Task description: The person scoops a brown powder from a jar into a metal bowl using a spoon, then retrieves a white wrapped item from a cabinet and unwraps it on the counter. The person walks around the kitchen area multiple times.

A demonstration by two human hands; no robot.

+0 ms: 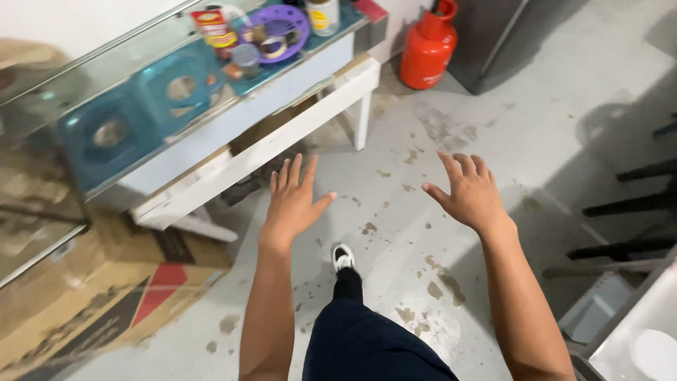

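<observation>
My left hand (293,200) is stretched out in front of me, palm down, fingers spread, holding nothing. It hovers near the front edge of a white table frame (282,137). My right hand (469,192) is also raised with fingers apart and empty, over the stained grey floor (423,233). Below the hands I see my dark trouser leg (352,331) and a black and white shoe (343,257) stepping forward.
A glass-topped table (127,77) at the left carries blue stools, a purple basket (278,28) and jars. A red gas cylinder (429,48) stands at the back by a grey cabinet. A cardboard box (84,289) lies lower left; a metal surface (635,331) is lower right.
</observation>
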